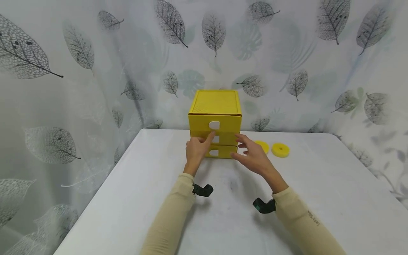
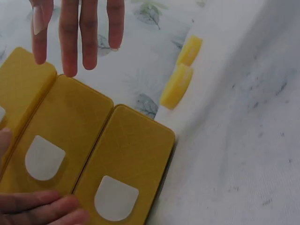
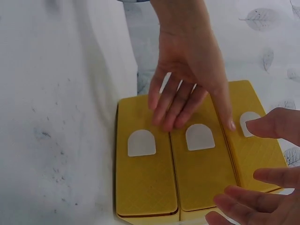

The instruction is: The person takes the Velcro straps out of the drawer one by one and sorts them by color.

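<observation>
A yellow box (image 1: pixel 217 101) with three stacked drawers stands on the white table, each drawer front bearing a white rounded tab. Its top drawer (image 1: pixel 199 121) stands slightly further out than the others. My left hand (image 1: pixel 195 150) is at the left part of the front, fingers extended over the lower and middle drawers, thumb close to the top drawer's tab (image 3: pixel 250 123). By the right edge of the drawers, my right hand (image 1: pixel 254 156) has its fingers spread and loosely bent, with nothing between them. The bottom drawer (image 1: pixel 227 152) lies level with the middle one.
Two round yellow pieces lie right of the box: a disc with a centre hole (image 1: pixel 280 150) and another disc (image 1: pixel 262 146) partly behind my right hand. Leaf-patterned sheeting (image 1: pixel 213 67) hangs behind the table (image 1: pixel 153 170). A dark camera mount (image 1: pixel 203 190) sticks out from the left wrist.
</observation>
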A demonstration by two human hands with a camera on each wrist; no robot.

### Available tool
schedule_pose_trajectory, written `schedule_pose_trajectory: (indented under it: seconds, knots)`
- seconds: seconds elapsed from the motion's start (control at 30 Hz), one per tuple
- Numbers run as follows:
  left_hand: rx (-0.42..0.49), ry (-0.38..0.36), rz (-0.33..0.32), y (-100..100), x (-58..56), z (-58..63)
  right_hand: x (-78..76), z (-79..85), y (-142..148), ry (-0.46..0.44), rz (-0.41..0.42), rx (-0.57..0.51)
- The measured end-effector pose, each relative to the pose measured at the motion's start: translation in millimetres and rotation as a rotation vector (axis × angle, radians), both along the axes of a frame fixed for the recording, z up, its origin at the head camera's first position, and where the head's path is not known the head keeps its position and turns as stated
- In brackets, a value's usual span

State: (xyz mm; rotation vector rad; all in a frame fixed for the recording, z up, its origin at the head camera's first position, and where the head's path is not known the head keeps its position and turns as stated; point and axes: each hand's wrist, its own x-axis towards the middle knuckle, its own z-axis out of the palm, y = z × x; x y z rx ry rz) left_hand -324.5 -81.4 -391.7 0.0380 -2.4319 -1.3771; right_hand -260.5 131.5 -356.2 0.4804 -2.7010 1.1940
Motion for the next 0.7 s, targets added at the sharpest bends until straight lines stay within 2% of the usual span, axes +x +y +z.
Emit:
schedule_pose_trajectory:
  seconds: [0.13,0.23,0.53,0.7]
  knots:
    - [0.088,-0.01,-0.064,4,0.3,-4.8,0.5,1.4,-1,0.008,0.019,-0.016]
    - [0.139,-0.007,-0.09,6,-0.3,-6.9,-0.5,2.5,-1,0.028,0.036,-0.03]
    - [0.141,0.08,-0.091,4,-0.2,-21.4,-5.0,1.2,0,0.045,0.076,-0.033]
    - [0.137,0.159,-0.096,4,1.1,-27.3,-9.3,0.5,2,0.049,0.069,-0.04]
